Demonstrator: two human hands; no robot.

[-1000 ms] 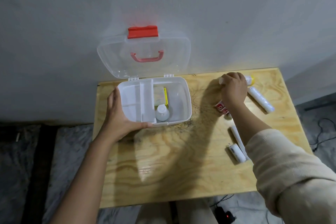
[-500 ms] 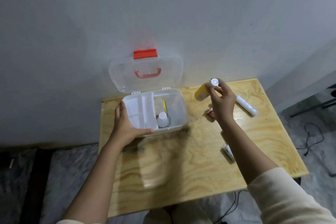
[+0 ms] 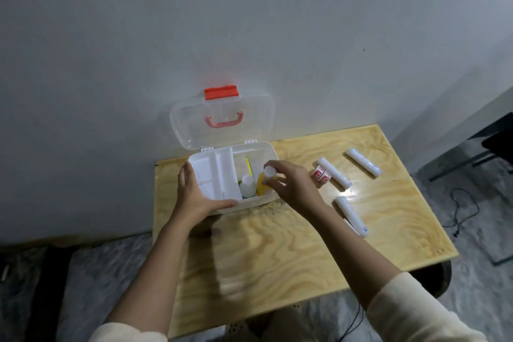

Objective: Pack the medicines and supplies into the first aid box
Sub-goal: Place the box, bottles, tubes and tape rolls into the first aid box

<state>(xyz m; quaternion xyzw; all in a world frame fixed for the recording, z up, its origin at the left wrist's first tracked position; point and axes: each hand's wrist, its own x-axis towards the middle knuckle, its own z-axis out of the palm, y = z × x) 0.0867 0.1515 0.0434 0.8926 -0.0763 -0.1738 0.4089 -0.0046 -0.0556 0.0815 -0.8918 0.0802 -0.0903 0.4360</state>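
First aid box (image 3: 266,200) sits at table (image 3: 291,253) back-left, lid (image 3: 222,119) against wall. In its right compartment: 2 bottles (image 3: 248,185) side by side. 3 rolls (image 3: 334,176) lie right of box.

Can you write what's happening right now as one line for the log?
left hand: steadies first aid box | right hand: lowers yellow bottle beside white bottle | three white rolls on table

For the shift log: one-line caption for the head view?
Right hand lowers yellow bottle into open first aid box; left hand steadies it.
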